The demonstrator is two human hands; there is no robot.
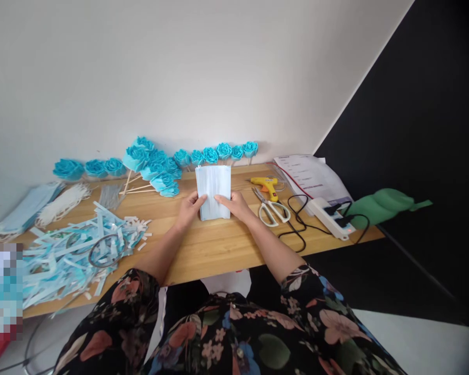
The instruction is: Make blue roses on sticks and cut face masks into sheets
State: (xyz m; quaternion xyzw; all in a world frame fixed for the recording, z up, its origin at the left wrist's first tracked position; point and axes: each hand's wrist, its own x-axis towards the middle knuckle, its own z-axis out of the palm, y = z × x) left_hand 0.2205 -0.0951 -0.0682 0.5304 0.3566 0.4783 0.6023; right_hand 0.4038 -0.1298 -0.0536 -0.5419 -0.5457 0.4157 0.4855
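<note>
Upright above the table, a pale blue face mask with no ear loops showing is held between my two hands. I cannot tell whether it is one layer or several stacked. My left hand grips its lower left edge, thumb on the front. On the opposite edge, my right hand pinches it the same way, with the fingers hidden behind. Beyond it, blue crafted roses stand in a row along the wall. More roses on wooden sticks lie in a pile to the left.
Cut blue and white strips cover the table's left side. Behind them lie masks, white cords and clear thin strips. At right are scissors, a yellow glue gun, papers, a power strip and a green object.
</note>
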